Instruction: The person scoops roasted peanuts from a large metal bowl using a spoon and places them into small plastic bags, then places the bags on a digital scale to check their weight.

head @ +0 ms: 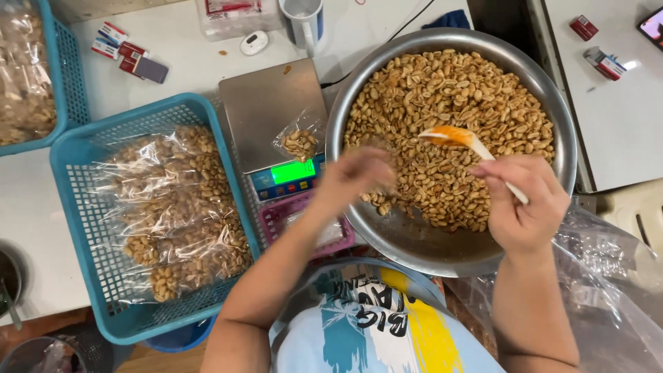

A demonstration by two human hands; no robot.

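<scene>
Holding a white spoon with an orange-stained bowl, the right hand is closed around the handle over the near right part of the metal basin. The spoon's bowl lies above the roasted peanuts that fill the basin.

Left hand: blurred, at the basin's near left rim, over the edge of the peanuts; whether its fingers are curled or pinching anything cannot be told.

Digital scale: just left of the basin, steel platform, green lit display. On it, touching the platform, a small clear bag with a few peanuts inside.

Pink basket: below the scale, at the basin's lower left, partly hidden by the left forearm.

Blue basket: well left of the basin, beyond the scale, holding filled clear bags of peanuts laid in a pile.

Second blue basket: farther left still, at the frame's edge, also holding bagged goods.

White mug: above the basin's upper left, on the white table.

Small red and white boxes: on the table, well to the basin's upper left.

Loose clear plastic sheet: to the basin's lower right.
</scene>
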